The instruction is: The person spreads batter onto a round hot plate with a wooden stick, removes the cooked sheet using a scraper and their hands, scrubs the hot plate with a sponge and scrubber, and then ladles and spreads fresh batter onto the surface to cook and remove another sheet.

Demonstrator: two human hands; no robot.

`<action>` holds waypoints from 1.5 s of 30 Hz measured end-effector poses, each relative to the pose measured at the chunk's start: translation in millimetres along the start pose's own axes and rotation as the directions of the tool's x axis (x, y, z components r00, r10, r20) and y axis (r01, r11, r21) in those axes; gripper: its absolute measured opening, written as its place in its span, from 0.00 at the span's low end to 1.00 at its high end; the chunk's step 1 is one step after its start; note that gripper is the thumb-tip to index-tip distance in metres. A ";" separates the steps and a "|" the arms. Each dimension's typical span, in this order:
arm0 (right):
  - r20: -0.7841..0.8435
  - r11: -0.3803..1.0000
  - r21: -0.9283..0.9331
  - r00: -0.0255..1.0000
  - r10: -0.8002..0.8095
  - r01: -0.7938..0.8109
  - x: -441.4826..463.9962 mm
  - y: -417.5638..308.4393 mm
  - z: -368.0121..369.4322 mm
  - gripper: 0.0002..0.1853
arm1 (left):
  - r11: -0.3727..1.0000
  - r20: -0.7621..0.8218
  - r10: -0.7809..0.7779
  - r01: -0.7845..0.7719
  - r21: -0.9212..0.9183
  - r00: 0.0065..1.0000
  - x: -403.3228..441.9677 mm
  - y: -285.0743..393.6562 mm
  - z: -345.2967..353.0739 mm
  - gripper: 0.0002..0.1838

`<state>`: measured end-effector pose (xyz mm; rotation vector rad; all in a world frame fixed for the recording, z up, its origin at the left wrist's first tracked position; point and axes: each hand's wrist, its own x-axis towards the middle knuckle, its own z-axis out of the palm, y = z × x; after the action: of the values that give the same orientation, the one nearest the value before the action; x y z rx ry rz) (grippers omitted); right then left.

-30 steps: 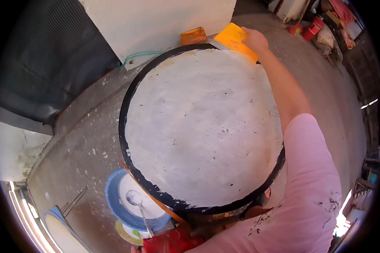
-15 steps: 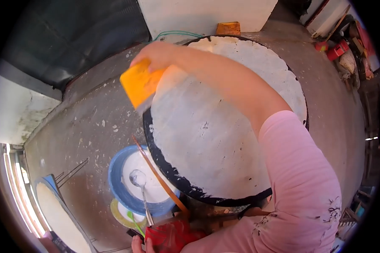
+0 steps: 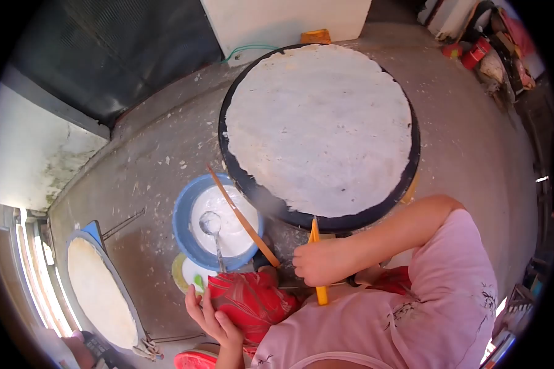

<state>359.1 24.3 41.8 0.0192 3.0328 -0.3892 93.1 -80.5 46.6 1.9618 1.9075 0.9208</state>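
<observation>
My right hand (image 3: 326, 261) grips a yellow scraper (image 3: 322, 295), held edge-on close to my body, its tip at the near rim of the round black griddle (image 3: 277, 212). A wide, thin, pale flatbread (image 3: 320, 129) covers most of the griddle, leaving a dark border at the near left. My left hand (image 3: 212, 320) rests by my red-clothed knee with fingers apart, holding nothing I can see. In front of it stands a blue basin (image 3: 181, 215) of white batter (image 3: 231, 206), with a metal ladle (image 3: 210, 222) in it. A long wooden stick (image 3: 240, 218) lies across the basin's right side.
A round board at the left carries pale flatbread (image 3: 101, 289). Below the basin sits a yellowish dish (image 3: 179, 270) with white contents and a green-handled item (image 3: 198, 281). An orange block (image 3: 316, 37) lies behind the griddle, against a white wall. Red containers (image 3: 476, 53) stand far right.
My right hand has brought the scraper from the griddle's far left edge back to the near side. My left hand has come further into view. The whole flatbread now shows.
</observation>
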 end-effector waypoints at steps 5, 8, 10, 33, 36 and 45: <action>-0.262 0.726 0.285 0.678 0.687 -0.626 -68.2 -29.2 -26.6 0.07 | 0.999 -0.076 -0.016 0.013 -0.043 0.997 0.0 -3.5 3.3 0.23; -0.351 0.098 0.627 -0.167 0.921 -0.773 -139.9 -18.4 19.1 0.23 | 0.999 -0.076 0.025 -0.028 -0.040 0.997 -3.8 -8.4 6.0 0.21; -0.285 -0.020 0.880 -0.563 0.776 -0.474 -209.4 1.1 51.2 0.24 | 0.999 -0.089 0.032 -0.035 -0.035 0.996 -5.9 -11.3 6.9 0.21; -0.072 -0.082 0.958 -0.510 0.857 -0.273 -32.7 -70.8 131.9 0.23 | 0.805 -0.049 0.590 -0.583 0.112 0.806 66.8 60.3 35.0 0.30; -0.054 0.020 0.997 -0.490 0.870 -0.073 -44.0 -44.5 138.1 0.21 | 0.769 0.098 0.638 -0.639 -0.027 0.764 100.8 80.1 78.5 0.38; -0.224 -0.027 0.668 -0.235 0.946 -0.744 -73.3 -87.5 48.0 0.14 | 0.836 0.331 0.492 -0.543 0.080 0.805 151.4 67.8 197.1 0.13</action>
<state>434.0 -72.6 23.8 2.7946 2.1912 -0.6956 255.4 106.1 -25.6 2.6271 1.3318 0.5308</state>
